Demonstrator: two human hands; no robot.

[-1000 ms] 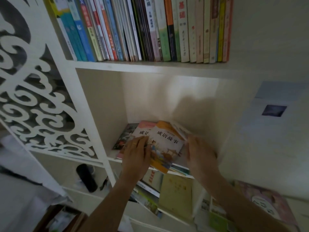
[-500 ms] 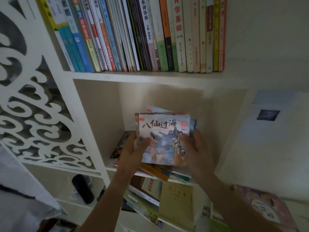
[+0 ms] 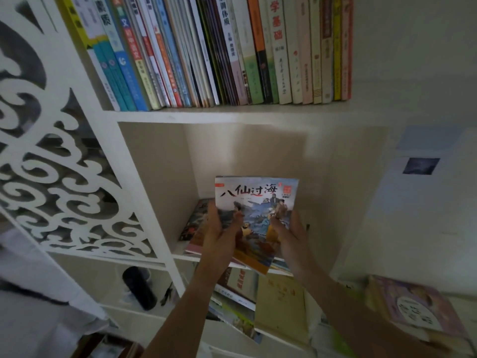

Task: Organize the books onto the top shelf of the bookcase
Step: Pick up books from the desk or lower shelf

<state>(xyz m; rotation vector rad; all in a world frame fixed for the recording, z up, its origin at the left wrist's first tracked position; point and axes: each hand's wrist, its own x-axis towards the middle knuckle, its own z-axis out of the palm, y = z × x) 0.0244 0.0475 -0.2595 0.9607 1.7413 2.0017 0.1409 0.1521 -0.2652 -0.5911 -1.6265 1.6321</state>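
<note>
Setting: a domestic room, most likely a study corner or a child's bedroom. Evidence: a white bookcase [image 3: 144,182] with open cubbies; on its top shelf, a tightly packed row of upright books [image 3: 219,50], mostly thin textbooks and picture books with Chinese titles. Left of the bookcase, a white carved scrollwork panel [image 3: 51,177]. Lower cubbies hold loose stacks of children's books [image 3: 240,301] and a dark cylindrical object [image 3: 139,288]. Right of the bookcase, a plain pale wall [image 3: 413,60] and another pile of illustrated books [image 3: 413,311].
</note>
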